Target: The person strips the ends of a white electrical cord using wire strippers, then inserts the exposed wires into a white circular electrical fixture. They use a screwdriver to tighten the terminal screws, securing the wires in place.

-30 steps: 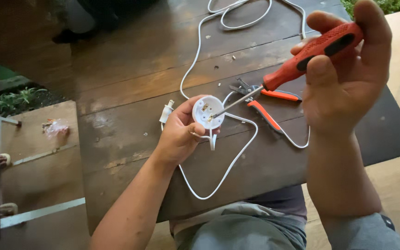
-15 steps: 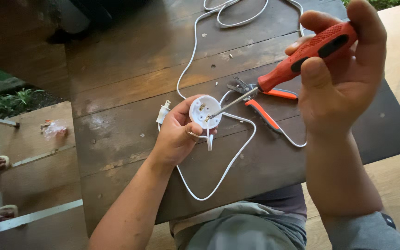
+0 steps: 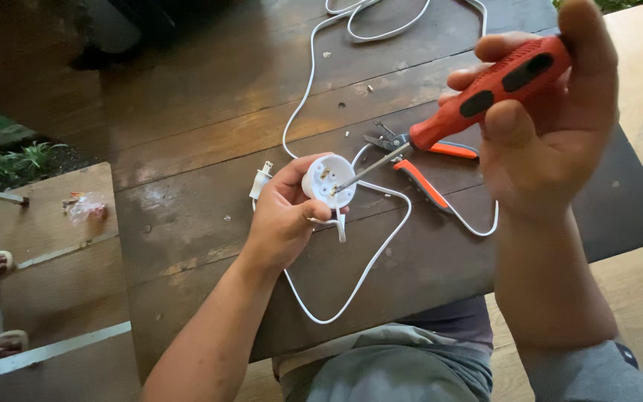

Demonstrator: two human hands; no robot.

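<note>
Little has shifted since the earlier frame: the right hand [image 3: 552, 126] has drifted slightly up and right with the red screwdriver [image 3: 485, 93], its tip staying at the socket. Dark, worn wooden planks form the counter [image 3: 187, 134], which fills the middle of the frame, with scattered small chips on it; at left a lower wooden step and a patch of green plants show, at right a paler board. One white round socket [image 3: 328, 181] sits at centre, gripped from below by the left hand [image 3: 284, 219]. One screwdriver is clenched in the right hand at upper right. One pair of orange-handled pliers [image 3: 418, 160] lies on the counter behind the shaft. One white cord [image 3: 303, 97] loops across the planks, ending in one plug [image 3: 261, 180] just left of the left hand. Cord's far end is cut off at the top edge; the socket's screws are too small to make out
</note>
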